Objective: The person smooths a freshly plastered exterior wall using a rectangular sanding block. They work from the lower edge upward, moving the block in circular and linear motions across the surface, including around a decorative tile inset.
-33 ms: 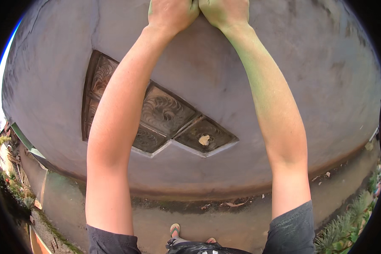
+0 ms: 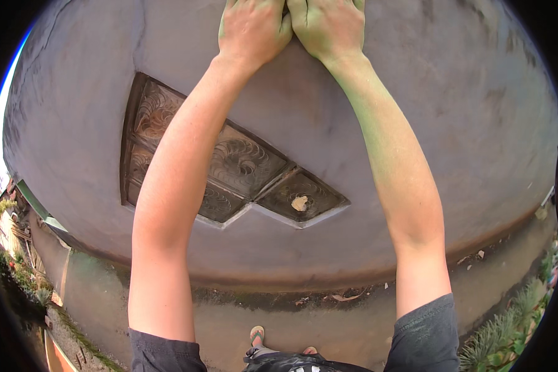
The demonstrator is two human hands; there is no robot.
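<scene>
Both my arms stretch up the view in front of a grey plastered wall. My left hand and my right hand are side by side at the top edge, their thumb sides touching or almost touching. I see the backs of both hands, but the upper edge cuts off most of their fingers. Anything they hold is out of sight, and I cannot tell whether they touch the wall. Behind my left forearm, a stepped opening in the wall holds patterned block panels. A pale piece sits on the lowest panel.
A wet-looking path runs along the wall's foot, with scattered debris by its base. My sandalled foot stands on it. Spiky green plants grow at the lower right; more plants line the left.
Both hands have come slightly lower in the view, so more of their backs and the bases of some fingers show. My elbows have shifted a little inward.
</scene>
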